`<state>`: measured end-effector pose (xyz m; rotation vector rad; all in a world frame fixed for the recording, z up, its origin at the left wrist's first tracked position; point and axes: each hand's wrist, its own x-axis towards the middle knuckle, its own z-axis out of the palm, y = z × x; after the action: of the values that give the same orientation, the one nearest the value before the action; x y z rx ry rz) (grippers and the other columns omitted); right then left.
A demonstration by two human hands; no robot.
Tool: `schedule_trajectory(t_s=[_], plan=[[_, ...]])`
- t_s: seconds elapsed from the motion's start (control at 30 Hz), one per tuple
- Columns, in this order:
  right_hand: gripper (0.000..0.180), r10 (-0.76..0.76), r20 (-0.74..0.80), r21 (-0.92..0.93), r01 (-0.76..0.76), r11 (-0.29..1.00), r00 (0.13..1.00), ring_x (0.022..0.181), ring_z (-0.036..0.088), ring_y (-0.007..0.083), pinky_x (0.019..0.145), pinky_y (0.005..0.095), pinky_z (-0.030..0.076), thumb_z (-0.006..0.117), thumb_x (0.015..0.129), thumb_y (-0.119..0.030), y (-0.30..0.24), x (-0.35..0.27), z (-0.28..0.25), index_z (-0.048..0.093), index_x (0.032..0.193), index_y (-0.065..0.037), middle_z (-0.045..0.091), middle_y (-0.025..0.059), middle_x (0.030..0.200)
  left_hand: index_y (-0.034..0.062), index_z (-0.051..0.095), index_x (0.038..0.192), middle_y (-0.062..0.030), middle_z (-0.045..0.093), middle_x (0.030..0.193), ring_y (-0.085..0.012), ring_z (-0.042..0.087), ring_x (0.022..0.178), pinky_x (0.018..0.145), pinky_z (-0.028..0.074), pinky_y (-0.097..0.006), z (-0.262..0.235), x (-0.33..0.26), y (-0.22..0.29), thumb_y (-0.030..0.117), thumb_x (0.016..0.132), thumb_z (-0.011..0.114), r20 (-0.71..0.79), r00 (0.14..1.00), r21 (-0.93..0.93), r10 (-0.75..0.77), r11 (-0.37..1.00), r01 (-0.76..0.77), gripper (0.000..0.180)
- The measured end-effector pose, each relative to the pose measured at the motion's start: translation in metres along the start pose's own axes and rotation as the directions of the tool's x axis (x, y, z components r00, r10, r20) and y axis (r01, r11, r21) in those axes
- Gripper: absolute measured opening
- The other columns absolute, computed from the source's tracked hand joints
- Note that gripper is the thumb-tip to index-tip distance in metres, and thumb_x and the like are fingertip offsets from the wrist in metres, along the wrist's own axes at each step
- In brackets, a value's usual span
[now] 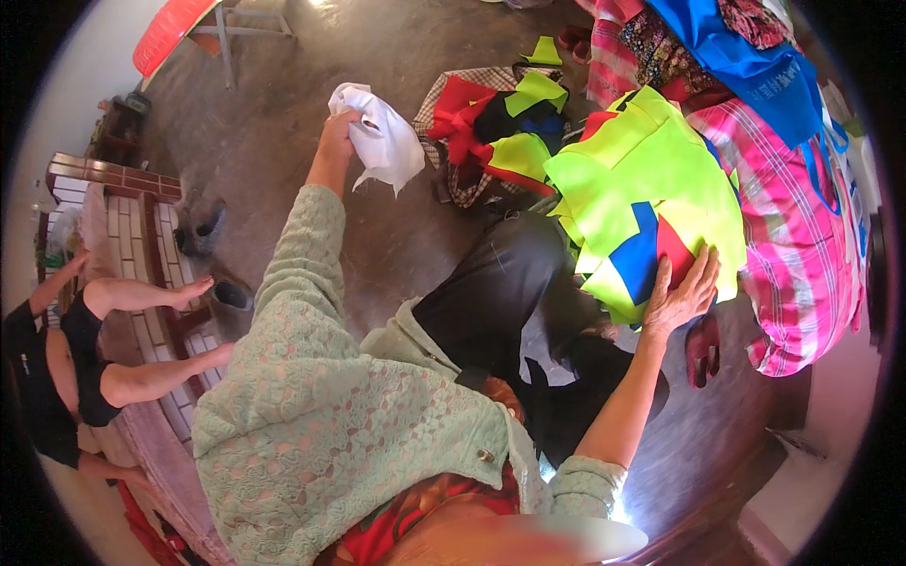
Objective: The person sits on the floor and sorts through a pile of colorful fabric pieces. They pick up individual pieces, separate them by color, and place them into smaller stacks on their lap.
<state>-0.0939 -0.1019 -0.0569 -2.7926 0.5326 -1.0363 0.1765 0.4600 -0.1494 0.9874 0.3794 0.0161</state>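
Note:
With my left arm stretched out, my left hand (pixel 338 134) is closed on a white piece of cloth (pixel 387 141) that hangs above the floor. My right hand (pixel 683 291) lies flat with fingers apart on a pile of bright yellow-green fabric pieces (pixel 618 170). Beside its fingertips, a red fabric piece (pixel 668 247) and a blue fabric piece (pixel 634 259) show on top of the pile. Whatever supports the pile is mostly hidden under it.
Beyond my knees, a checked cloth (pixel 461 87) bears red, black and yellow-green scraps. At right stand a pink plaid bundle (pixel 788 245) and a blue bag (pixel 755 71). Another person (pixel 85 368) lies on a brick-sided bed (pixel 127 236) at left. Shoes (pixel 231 294) sit nearby.

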Motion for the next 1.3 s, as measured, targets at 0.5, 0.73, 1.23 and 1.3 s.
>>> schedule_trajectory(t_s=[0.5,0.73,1.23,1.3], plan=[[0.071,0.014,0.045,-0.014,-0.013,1.0,0.999,0.136,0.03,0.0322,0.11,0.0515,0.016,0.048,0.088,-0.055,-0.006,0.001,-0.003,0.04,0.141,-0.009,0.036,0.0118,0.147,-0.0006,0.061,0.104,-0.019,0.067,0.087,-0.0272,0.068,0.079,0.064,0.053,-0.039,0.171,0.064,-0.038,0.014,0.074,0.062,0.277,0.894,0.831,0.353,0.379,-0.407,0.034],[0.072,-0.018,0.034,0.035,0.017,0.999,0.999,0.136,0.031,0.0327,0.11,0.051,0.018,0.047,0.089,-0.056,-0.006,0.003,-0.004,0.04,0.141,-0.007,0.036,0.0131,0.147,-0.0009,0.032,0.141,-0.0232,0.051,0.131,-0.0302,0.05,0.121,0.102,0.039,-0.034,0.249,0.015,-0.168,0.03,0.071,0.077,0.52,0.852,0.836,-0.065,0.241,-0.492,0.089],[0.067,-0.009,-0.016,0.018,0.01,1.0,1.0,0.136,0.033,0.0293,0.109,0.0504,0.019,0.055,0.085,-0.05,-0.002,0.0,-0.001,0.044,0.138,-0.01,0.04,0.0106,0.145,0.0,0.06,0.11,-0.0056,0.067,0.098,-0.013,0.062,0.092,0.081,0.049,-0.028,0.105,-0.154,-0.173,0.009,0.089,0.059,0.521,0.795,0.702,-0.309,0.685,-0.194,0.023],[0.069,0.011,-0.017,-0.007,-0.011,1.0,1.0,0.136,0.033,0.0279,0.109,0.0494,0.019,0.057,0.083,-0.05,-0.001,-0.001,0.0,0.045,0.138,-0.011,0.041,0.01,0.144,-0.0005,0.061,0.109,-0.0057,0.067,0.097,-0.0122,0.061,0.092,0.081,0.049,-0.027,0.126,-0.169,-0.141,0.011,0.091,0.058,0.512,0.81,0.714,-0.287,0.667,-0.215,0.021]])
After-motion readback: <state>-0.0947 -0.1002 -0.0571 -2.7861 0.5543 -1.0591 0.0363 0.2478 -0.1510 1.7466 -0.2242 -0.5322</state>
